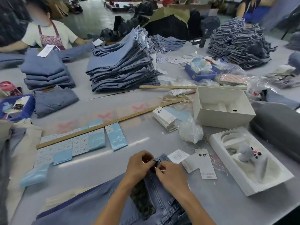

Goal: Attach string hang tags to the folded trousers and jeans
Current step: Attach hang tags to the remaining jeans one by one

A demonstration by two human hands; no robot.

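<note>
Head view, single frame.

Hands: left hand (139, 166) and right hand (170, 173) are close together at the waistband of a pair of jeans (162, 197) lying at the near edge of the grey surface (146, 132). Both have fingers curled in. Left fingers pinch the denim at the waistband top. Right thumb and forefinger pinch a thin pale string (159, 170), which runs toward the left fingers. Whether the string passes through a loop cannot be told; the spot is blurred.

Hang tags: three white tags (205, 163) lie fanned just right of the hands, touching each other, loose strings trailing beside them. One small stack of white tags (164, 116) sits further back, near a wooden ruler (103, 124).

Counts:
- Wooden rulers: two, the second (168, 87) further back.
- Open white boxes: two, one (224, 106) behind, one (250, 159) to the right holding a small grey figure.
- Blue trays: two, left (24, 109) and far centre-right (200, 75).
- Folded denim stacks: one tall central stack (123, 65); one shorter stack at left (47, 70) with a tag on top; one frayed-edge heap at far right (240, 46).
- Pale blue and white labels (78, 142): laid in rows under the near ruler; number not countable.

A person in an apron (48, 33) stands at the far left side of the surface.
</note>
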